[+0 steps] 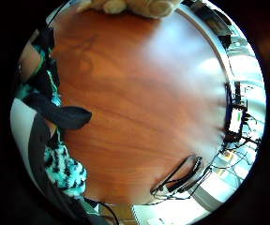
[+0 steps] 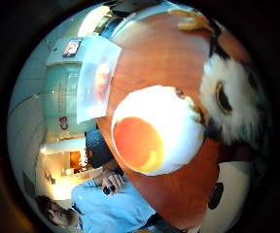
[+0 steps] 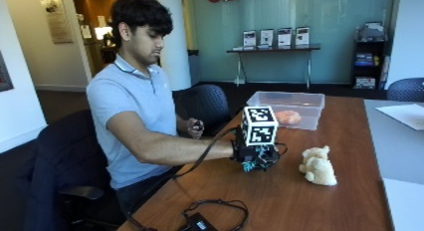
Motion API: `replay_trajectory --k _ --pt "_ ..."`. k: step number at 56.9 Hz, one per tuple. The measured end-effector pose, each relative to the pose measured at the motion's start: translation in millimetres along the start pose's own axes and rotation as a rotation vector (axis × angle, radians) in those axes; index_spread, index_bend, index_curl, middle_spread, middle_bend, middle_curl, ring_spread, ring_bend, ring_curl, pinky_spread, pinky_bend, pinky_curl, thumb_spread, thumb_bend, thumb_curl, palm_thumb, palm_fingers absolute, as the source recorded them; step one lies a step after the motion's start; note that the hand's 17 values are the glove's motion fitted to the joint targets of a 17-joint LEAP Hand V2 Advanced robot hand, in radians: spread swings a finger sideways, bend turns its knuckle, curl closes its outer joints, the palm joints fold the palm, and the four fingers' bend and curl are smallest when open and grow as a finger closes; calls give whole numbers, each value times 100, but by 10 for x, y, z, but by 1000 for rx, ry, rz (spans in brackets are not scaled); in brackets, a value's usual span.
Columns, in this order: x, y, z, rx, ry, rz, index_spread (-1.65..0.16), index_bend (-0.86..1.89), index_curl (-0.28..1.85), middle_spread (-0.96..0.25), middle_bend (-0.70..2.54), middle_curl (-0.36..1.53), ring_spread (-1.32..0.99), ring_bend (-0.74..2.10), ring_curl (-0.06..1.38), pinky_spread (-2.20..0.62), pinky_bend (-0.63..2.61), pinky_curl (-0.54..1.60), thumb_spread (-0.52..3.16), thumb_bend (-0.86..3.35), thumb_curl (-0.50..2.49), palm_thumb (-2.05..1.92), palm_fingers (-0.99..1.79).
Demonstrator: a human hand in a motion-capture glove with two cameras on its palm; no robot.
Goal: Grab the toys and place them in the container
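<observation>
My gloved right hand (image 3: 255, 156) hovers low over the wooden table (image 3: 298, 201), left of a cream plush toy (image 3: 318, 166) that lies on the wood. A clear plastic container (image 3: 265, 107) stands further back with an orange toy (image 3: 287, 116) inside. In the thumb side palm view a round white toy with an orange centre (image 2: 154, 131) lies on the table close to the palm. An owl-like white plush (image 2: 227, 97) lies right beside it. Both are hidden behind the hand in the outside view. The hand's grip is hidden.
A black device with a looped cable (image 3: 212, 213) lies near the front table edge, and the loop shows in the little finger side palm view (image 1: 177, 176). A pale table (image 3: 397, 146) adjoins on the right. The person's bare left hand (image 3: 194, 127) holds a small black object.
</observation>
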State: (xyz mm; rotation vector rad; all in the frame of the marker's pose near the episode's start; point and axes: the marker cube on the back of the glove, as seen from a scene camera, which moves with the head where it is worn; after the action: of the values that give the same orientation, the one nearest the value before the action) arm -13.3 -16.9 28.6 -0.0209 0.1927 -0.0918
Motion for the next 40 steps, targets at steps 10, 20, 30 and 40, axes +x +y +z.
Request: replay_trajectory --k 10,20,30,40 --pt "-170 -25 -376 56 -40 -6 -30 19 16 -6 30 30 -25 109 49 -36 127 43 141 71 61 79 83" --pt "-912 -225 -1123 145 -54 -95 -30 18 20 -7 27 33 -28 106 51 -37 128 45 130 68 69 81 79" --pt "-1699 -474 -1678 197 -11 -184 -30 17 22 -7 26 36 -29 104 52 -37 128 46 124 67 75 82 79" --pt "-2346 -715 -2084 222 -20 -260 -30 17 24 -8 24 40 -30 103 53 -37 128 47 119 66 80 82 78"
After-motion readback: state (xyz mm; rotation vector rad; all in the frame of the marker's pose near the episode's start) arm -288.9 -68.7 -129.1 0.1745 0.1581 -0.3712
